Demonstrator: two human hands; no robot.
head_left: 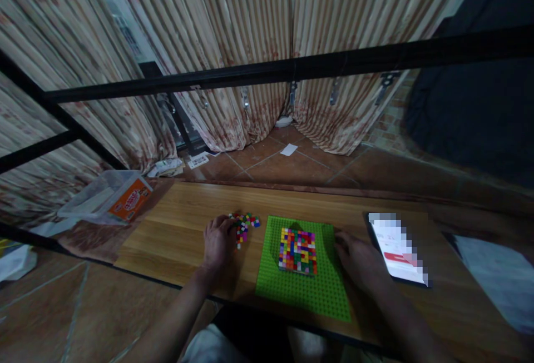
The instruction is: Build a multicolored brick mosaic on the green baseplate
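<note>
My left hand (217,243) is at the left side of a small pile of loose toy bricks (242,228) in many colours. Its fingers are curled together against the pile, and what they hold, if anything, is hidden. A green studded baseplate (302,296) lies to the right of the pile. On it sits a square block of multicoloured toy bricks (297,250), packed closely together. By the baseplate's right edge rests my right hand (361,260), its fingers loosely bent and apart, with nothing visible in them.
A phone (396,249) with a lit screen lies right of my right hand on the wooden table (179,229). Clear plastic sheeting (496,274) is at the far right. A clear plastic box (100,196) with an orange label stands beyond the left end. A black bar (267,70) crosses behind the table.
</note>
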